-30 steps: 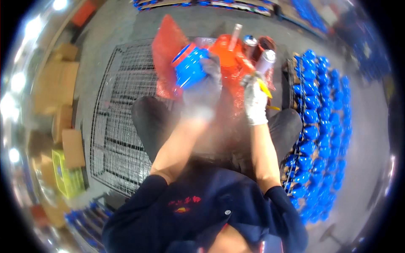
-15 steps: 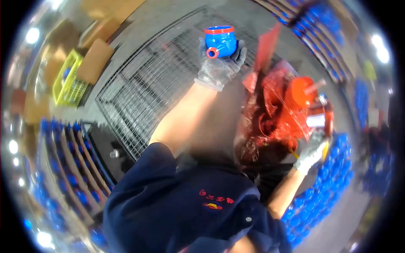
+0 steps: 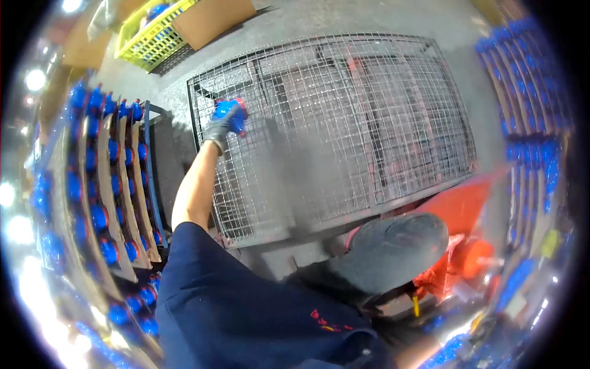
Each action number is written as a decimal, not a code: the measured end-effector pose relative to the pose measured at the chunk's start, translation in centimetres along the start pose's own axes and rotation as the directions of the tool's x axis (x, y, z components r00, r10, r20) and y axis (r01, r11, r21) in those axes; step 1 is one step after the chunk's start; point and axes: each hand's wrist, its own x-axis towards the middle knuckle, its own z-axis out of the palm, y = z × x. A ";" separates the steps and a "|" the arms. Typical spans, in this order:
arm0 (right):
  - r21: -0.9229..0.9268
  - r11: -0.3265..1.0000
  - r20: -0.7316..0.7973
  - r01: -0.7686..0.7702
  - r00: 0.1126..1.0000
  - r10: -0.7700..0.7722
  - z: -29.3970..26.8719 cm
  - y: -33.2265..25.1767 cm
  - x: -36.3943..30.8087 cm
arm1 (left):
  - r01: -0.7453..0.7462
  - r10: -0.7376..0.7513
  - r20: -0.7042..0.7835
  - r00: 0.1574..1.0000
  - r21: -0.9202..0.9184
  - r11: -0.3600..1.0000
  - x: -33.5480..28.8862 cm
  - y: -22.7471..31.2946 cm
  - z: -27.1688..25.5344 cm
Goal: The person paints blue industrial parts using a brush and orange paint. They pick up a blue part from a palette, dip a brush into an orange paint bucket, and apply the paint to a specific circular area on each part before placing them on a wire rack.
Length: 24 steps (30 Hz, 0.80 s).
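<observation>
My left hand [image 3: 221,127], in a grey glove, is stretched out far to the left and grips a blue valve-like part with red ends [image 3: 232,111]. It holds the part at the left edge of a large wire mesh panel [image 3: 362,117] lying flat on the grey floor. My right hand is out of sight, low at the right behind my knee. An orange bucket wrapped in red plastic [image 3: 468,258] stands at my right.
Rows of blue parts on tilted boards [image 3: 104,190] fill the left side, and more blue parts [image 3: 534,123] line the right. A yellow crate [image 3: 153,37] and cardboard boxes [image 3: 215,18] sit at the back left. My dark trouser knee [image 3: 393,252] is bent in front.
My head and body have turned left. My left hand carried the blue part from above the mesh out to the mesh's left edge. My right hand has dropped out of view.
</observation>
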 end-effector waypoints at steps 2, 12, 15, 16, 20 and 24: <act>0.638 0.747 0.009 -0.186 0.972 0.234 -0.5 -1.1 2.1 | -0.033 0.142 -0.259 0.955 0.383 0.923 4.2 1.1 -4.2; 0.604 0.698 0.286 -0.385 0.922 0.261 0.7 -10.7 9.1 | 0.263 0.314 -0.309 0.898 0.948 0.182 18.0 6.2 -14.0; 0.394 0.918 0.166 -0.036 0.986 -0.033 1.0 -8.2 8.6 | 0.228 0.270 -0.275 0.923 0.954 0.193 18.6 7.3 -10.8; 0.581 0.802 0.217 -0.141 0.976 0.014 2.1 -8.2 9.3 | 0.238 0.221 -0.259 0.940 0.964 0.118 19.9 7.1 -13.4; 0.415 0.899 0.169 -0.143 0.983 0.078 -0.4 -12.1 8.1 | 0.164 0.330 -0.212 0.920 0.972 0.168 19.0 6.6 -13.7; 0.560 0.783 0.109 -0.271 0.961 0.255 -4.6 -23.3 6.2 | 0.102 0.526 -0.097 0.845 0.995 0.019 17.8 6.2 -13.5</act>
